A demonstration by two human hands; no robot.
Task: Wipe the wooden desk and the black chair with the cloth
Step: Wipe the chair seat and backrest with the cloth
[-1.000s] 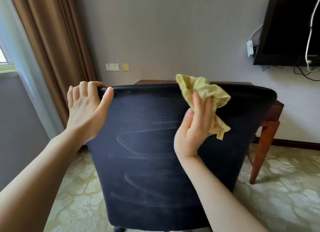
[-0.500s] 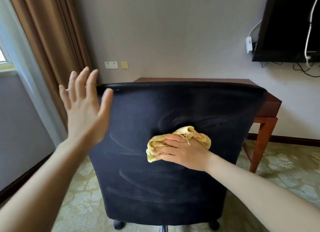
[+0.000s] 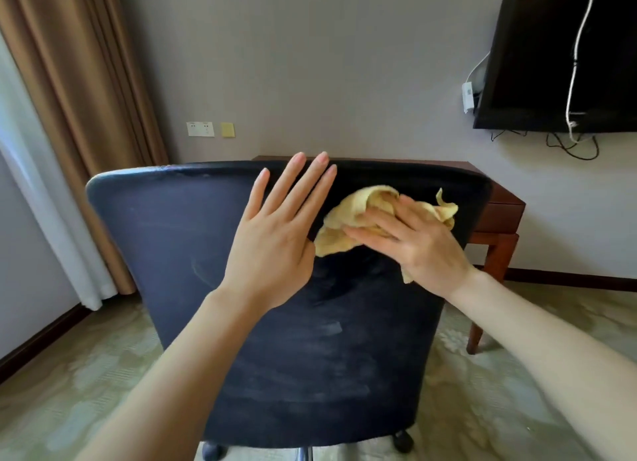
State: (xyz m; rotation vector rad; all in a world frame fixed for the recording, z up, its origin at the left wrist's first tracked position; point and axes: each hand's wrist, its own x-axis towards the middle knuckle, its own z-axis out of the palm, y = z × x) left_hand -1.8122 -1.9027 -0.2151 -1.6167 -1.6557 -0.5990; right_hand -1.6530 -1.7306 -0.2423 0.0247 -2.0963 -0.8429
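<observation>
The black chair stands with its backrest facing the camera, filling the middle of the view, faint pale streaks across its fabric. The yellow cloth lies bunched against the upper part of the backrest, at about 1 o'clock from the centre of the view and just below the top edge.

The right hand lies on the cloth and presses it to the backrest. Its fingers stretch nearly straight toward 10 o'clock, not curled round the fabric; the thumb is hidden. A corner of cloth hangs out beneath the wrist.

The left hand is raised at 9 o'clock from the cloth, palm toward the chair, its fingers straight and slightly spread, holding nothing. Whether it touches the backrest cannot be told. Its thumb side sits just beside the cloth's lower edge.

Behind the chair, at 2 o'clock, the wooden worktop stands against the wall. A dark television hangs above it with a white cable trailing over the screen. Brown curtains hang at 10 o'clock, wall sockets beside them. Patterned carpet covers the floor.
</observation>
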